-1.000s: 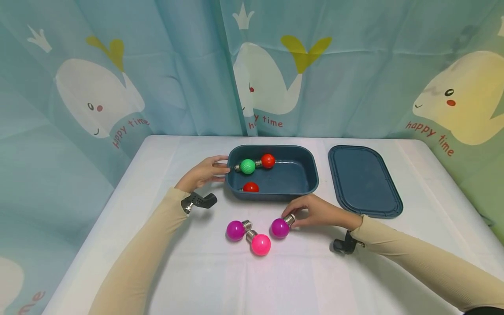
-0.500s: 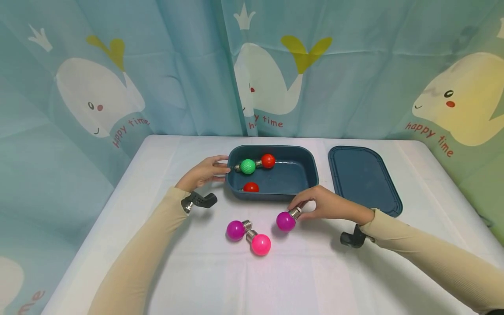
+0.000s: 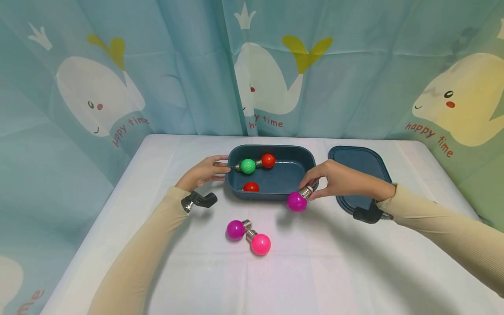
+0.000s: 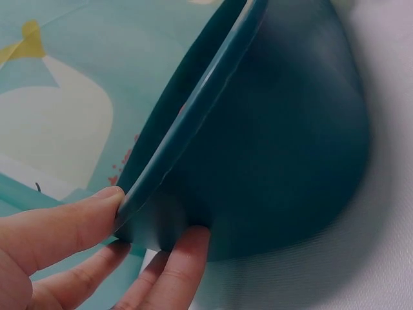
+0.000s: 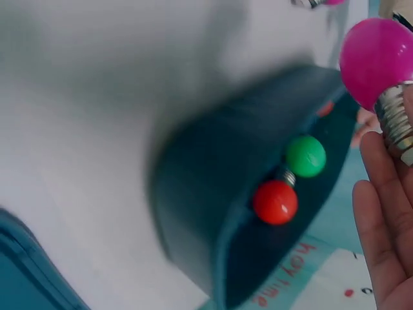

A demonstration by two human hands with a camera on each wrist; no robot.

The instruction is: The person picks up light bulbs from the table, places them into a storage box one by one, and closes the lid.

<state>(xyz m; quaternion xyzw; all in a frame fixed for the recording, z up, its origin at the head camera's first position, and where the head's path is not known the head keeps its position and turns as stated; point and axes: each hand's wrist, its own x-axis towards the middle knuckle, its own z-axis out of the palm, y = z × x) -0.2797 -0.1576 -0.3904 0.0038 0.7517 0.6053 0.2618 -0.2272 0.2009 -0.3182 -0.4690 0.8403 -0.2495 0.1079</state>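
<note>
Both arms (image 3: 141, 245) stretch forward here: the person's left hand (image 3: 201, 174), fingers (image 4: 184, 268) spread; the right hand (image 3: 337, 180), up in the air, pinching!

Right hand (image 3: 340, 179) partly hides the lid (image 3: 361, 161); the box (image 3: 261, 197), one red bulb (image 3: 251, 187)

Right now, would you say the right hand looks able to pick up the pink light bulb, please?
Probably not yet: the right hand pinches a purple light bulb by its metal screw base. The pink light bulb lies uncovered on the white tablecloth, so only that grip seems in the way.
</note>
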